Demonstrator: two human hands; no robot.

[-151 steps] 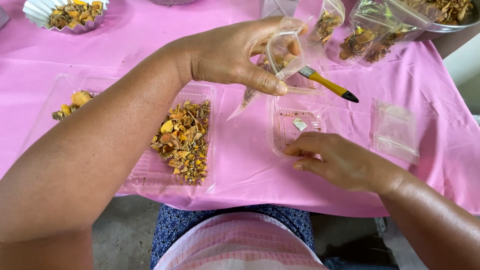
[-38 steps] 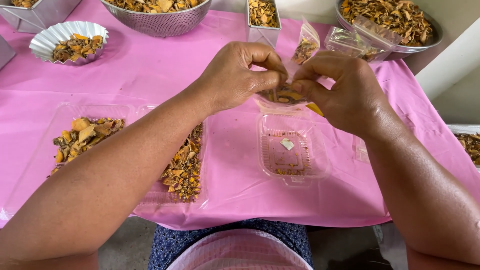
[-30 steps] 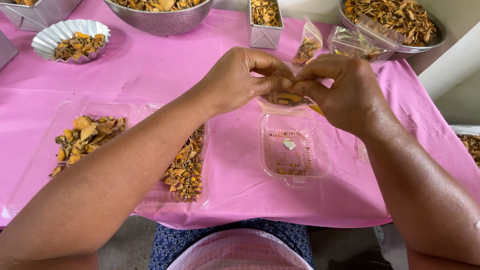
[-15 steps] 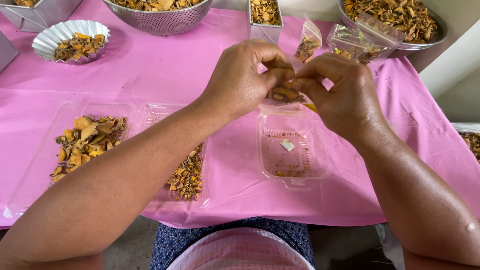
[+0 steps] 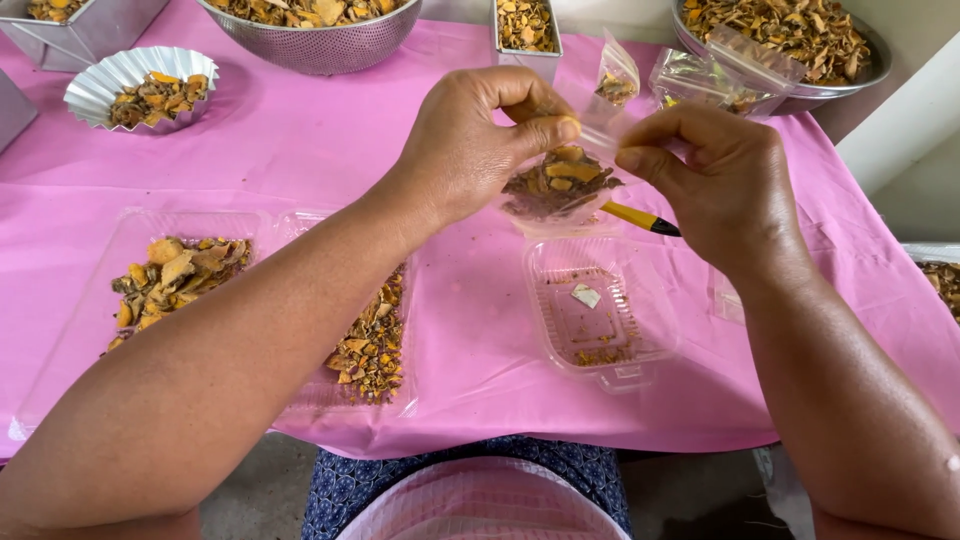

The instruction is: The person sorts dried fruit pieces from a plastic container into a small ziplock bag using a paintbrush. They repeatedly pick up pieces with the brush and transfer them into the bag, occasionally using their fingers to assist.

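My left hand (image 5: 480, 140) and my right hand (image 5: 715, 180) both pinch the top edge of a small clear plastic bag (image 5: 560, 185) holding dried orange-brown pieces. The bag hangs between them above a small clear plastic container (image 5: 600, 315) with a few crumbs and a white scrap inside. A yellow-handled brush (image 5: 640, 218) sticks out from under my right hand.
A pink cloth (image 5: 300, 150) covers the table. Clear trays with dried pieces (image 5: 175, 280) lie at the left. At the back stand a fluted foil cup (image 5: 140, 85), a metal colander (image 5: 310, 30), a small tin (image 5: 525, 30), filled bags (image 5: 700, 75) and a metal bowl (image 5: 790, 35).
Both hands were pressed close together on the bag's top; they have now drawn slightly apart, and the bag of pieces shows between them. Earlier, my right hand lay on the clear container.
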